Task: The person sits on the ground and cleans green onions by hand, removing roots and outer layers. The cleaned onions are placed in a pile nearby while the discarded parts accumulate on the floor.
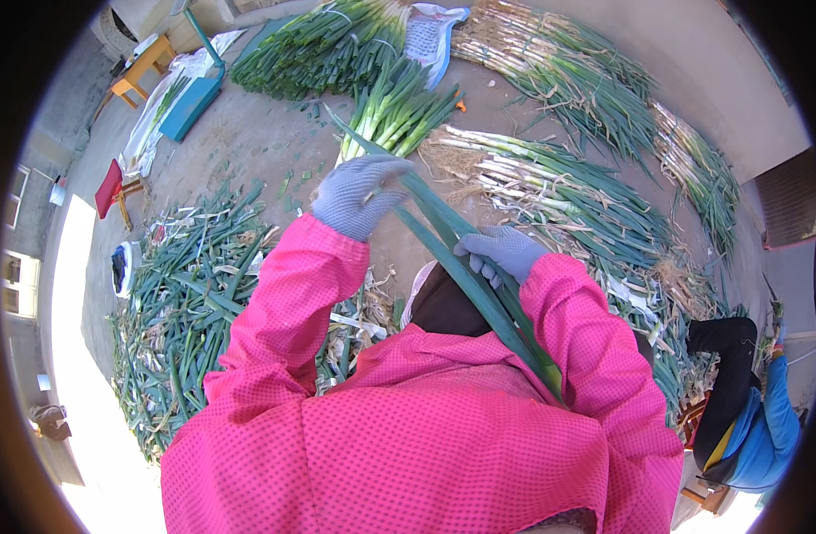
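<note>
A long green onion point(471, 287) slants across my lap, its pale lower part near my right forearm and its leaves running up to the left. My right hand point(501, 253), in a grey knit glove, is closed around the leaves at mid-length. Also gloved in grey, my left hand point(361, 193) curls its fingers and thumb about the upper leaves. One leaf tip sticks out beyond it. Behind my hands lies a bunch of trimmed green onions point(404, 117) with light stalks. Untrimmed green onions point(548, 183) with roots and dry leaves lie to the right.
Discarded leaves point(194, 314) are heaped at left, beside a white bucket point(126, 269). Tied green onion bundles point(327, 47) lie at the back near a teal platform scale point(194, 107). A red-seated stool point(108, 189) stands left. At right sits another person point(755, 414).
</note>
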The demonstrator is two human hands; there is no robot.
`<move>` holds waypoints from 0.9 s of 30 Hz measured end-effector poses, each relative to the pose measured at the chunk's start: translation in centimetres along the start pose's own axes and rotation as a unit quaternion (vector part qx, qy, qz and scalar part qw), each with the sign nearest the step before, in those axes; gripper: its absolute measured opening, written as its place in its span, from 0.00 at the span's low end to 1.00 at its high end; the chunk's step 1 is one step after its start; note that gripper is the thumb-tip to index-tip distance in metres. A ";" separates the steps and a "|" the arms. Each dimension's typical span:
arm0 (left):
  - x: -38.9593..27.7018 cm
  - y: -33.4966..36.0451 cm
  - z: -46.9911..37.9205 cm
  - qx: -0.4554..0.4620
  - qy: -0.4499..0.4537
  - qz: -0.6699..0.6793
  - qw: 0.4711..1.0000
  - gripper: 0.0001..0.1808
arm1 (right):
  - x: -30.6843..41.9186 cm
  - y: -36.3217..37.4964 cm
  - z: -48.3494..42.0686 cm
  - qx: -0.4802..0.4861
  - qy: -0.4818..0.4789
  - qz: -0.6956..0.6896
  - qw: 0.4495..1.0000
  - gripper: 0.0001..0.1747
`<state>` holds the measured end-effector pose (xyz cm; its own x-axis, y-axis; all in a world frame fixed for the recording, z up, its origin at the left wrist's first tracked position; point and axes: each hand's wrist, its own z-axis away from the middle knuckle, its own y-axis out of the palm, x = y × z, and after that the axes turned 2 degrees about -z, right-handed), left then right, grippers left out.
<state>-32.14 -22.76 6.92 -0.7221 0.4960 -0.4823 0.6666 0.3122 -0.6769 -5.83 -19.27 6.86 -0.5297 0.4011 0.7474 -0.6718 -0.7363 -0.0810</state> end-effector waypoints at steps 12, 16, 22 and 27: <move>-3.1 5.1 -6.9 0.559 -0.033 -0.056 0.827 0.14 | -0.4 -0.1 -1.0 -0.027 -0.031 0.106 0.993 0.22; -1.4 6.0 -6.9 0.555 -0.042 0.040 0.830 0.12 | -0.4 -0.3 -1.6 -0.033 -0.090 0.107 0.990 0.20; 2.1 5.6 -6.5 0.424 -0.266 0.361 0.787 0.11 | -1.3 -1.0 -2.3 -0.102 -0.180 -0.068 0.976 0.17; 3.7 4.1 -8.0 0.180 -0.242 0.124 0.945 0.16 | -2.3 -1.7 -3.7 -0.259 -0.150 -0.016 0.954 0.21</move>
<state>-30.59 -13.18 6.78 -0.6103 0.0620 -0.7898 0.7831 -0.1036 -0.6133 -5.41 -16.96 2.87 -0.3840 0.1882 0.9039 -0.8923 -0.3272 -0.3110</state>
